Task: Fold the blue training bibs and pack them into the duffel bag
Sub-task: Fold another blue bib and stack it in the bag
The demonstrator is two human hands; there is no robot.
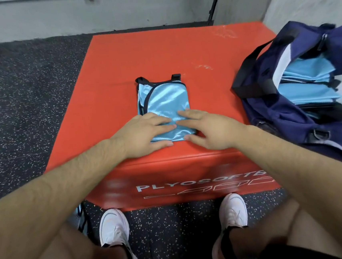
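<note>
Head view: folded blue bib [164,102] lies mid-top of the red plyo box [106,77]. Left hand [145,134] and right hand [207,130] press flat, fingers spread, on its near end. Navy duffel bag [268,107], open, sits at the box's right edge holding folded bibs [308,87].

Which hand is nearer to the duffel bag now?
The right hand. It rests on the right side of the folded bib, closer to the duffel bag; the left hand rests on its left side, farther away.
</note>
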